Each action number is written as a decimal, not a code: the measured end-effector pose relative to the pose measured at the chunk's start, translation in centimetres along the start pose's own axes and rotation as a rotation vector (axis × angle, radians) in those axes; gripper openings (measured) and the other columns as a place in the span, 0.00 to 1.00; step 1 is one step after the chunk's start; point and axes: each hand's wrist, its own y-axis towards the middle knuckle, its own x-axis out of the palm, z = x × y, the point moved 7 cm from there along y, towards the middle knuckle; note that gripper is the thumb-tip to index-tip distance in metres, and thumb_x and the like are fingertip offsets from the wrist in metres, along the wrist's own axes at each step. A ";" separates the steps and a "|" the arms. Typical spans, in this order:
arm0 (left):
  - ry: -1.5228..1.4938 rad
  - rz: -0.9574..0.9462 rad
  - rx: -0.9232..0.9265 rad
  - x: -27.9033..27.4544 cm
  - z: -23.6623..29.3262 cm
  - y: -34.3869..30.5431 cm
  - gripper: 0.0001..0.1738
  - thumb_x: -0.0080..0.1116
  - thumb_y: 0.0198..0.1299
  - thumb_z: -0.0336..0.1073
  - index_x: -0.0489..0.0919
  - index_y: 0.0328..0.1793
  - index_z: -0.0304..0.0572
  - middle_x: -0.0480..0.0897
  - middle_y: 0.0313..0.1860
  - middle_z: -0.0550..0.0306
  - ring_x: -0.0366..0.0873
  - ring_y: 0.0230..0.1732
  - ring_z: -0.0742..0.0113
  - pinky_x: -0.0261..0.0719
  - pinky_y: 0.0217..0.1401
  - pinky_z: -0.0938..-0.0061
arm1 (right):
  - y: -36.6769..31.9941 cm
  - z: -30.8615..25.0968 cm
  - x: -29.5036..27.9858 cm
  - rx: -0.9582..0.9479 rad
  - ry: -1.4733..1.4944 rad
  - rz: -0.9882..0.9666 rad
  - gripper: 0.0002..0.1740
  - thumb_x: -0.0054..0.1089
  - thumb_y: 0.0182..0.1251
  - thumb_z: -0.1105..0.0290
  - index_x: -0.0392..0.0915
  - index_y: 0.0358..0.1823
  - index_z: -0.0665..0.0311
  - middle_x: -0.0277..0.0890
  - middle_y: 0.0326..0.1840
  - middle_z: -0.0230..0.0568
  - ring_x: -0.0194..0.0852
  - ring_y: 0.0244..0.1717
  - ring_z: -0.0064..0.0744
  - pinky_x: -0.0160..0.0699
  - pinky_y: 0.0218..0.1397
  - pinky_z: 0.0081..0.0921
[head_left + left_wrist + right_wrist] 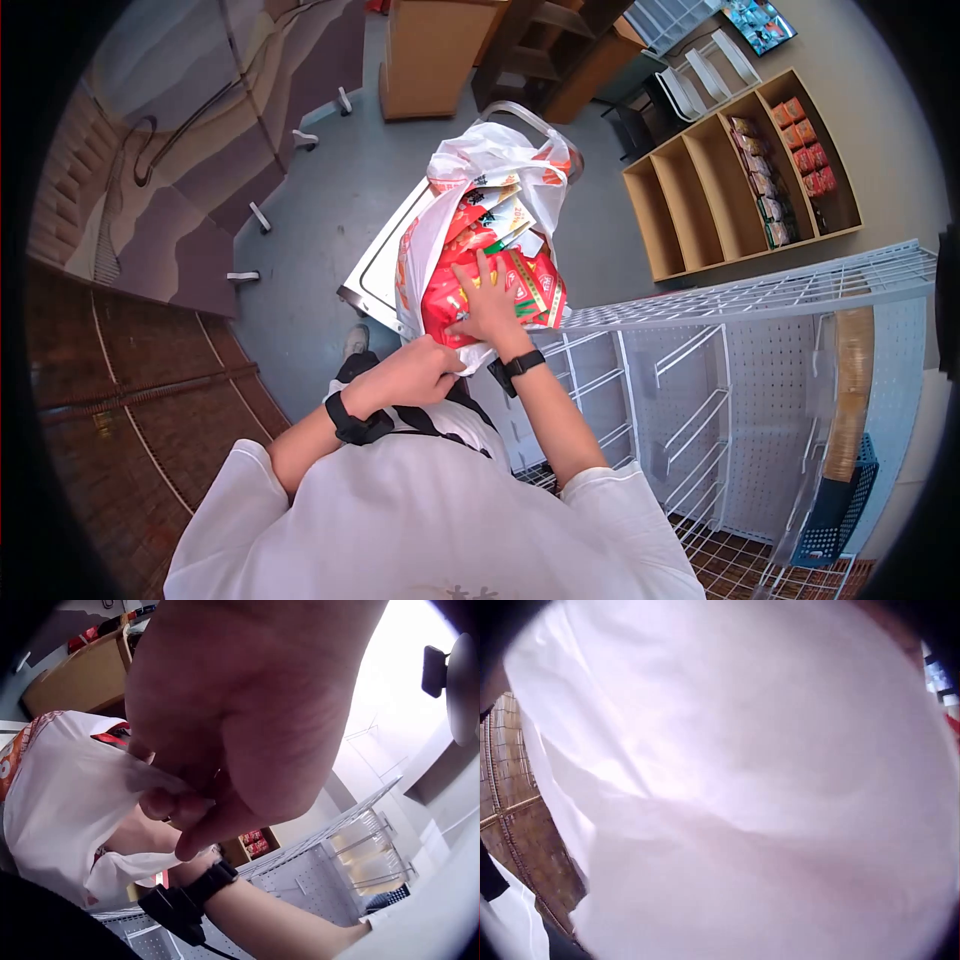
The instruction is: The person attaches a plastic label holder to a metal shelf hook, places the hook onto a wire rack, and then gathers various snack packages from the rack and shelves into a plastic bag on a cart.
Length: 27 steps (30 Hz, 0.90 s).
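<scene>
A white plastic bag [412,262] with red and orange print gapes in front of me, filled with red snack packets [447,300] and some white-and-red ones [497,212]. My left hand [415,372] grips the bag's near edge, pulling the thin plastic taut in the left wrist view, where the fingers [180,806] curl on it. Inside the opening, my right hand [490,308] rests on the red packets with its fingers spread. White plastic [727,772] fills most of the right wrist view and hides that hand there.
Under the bag is a white-topped stand [385,268]. A white wire rack [740,300] runs along the right. Beyond it, a wooden shelf [690,190] holds several snack packs. A folding screen [200,190] on feet and a brown woven panel [130,400] stand at the left.
</scene>
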 end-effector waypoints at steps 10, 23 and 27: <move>-0.126 0.004 0.007 -1.4 0.3 -0.4 0.10 0.50 0.47 0.25 0.80 0.35 0.30 0.80 0.29 0.40 0.79 0.35 0.44 0.76 0.43 0.59 | 2.0 -4.1 3.0 -0.165 -0.157 -0.094 0.54 0.72 0.37 0.44 0.60 0.68 0.53 0.39 0.75 0.59 0.35 0.73 0.70 0.43 0.63 0.75; -0.077 0.008 -0.019 -1.3 1.0 0.4 0.10 0.51 0.45 0.26 0.80 0.33 0.30 0.79 0.26 0.39 0.78 0.31 0.44 0.76 0.38 0.59 | 1.0 3.3 0.7 0.188 0.226 -0.051 0.71 0.73 0.25 0.31 0.45 0.75 0.44 0.29 0.76 0.66 0.42 0.69 0.79 0.53 0.67 0.61; -0.119 0.093 -0.022 -3.2 1.5 1.2 0.09 0.52 0.44 0.26 0.80 0.30 0.29 0.78 0.25 0.39 0.77 0.28 0.44 0.75 0.33 0.60 | 2.2 2.4 -0.8 0.237 0.246 -0.142 0.69 0.75 0.24 0.34 0.51 0.73 0.44 0.37 0.74 0.64 0.44 0.67 0.80 0.56 0.64 0.61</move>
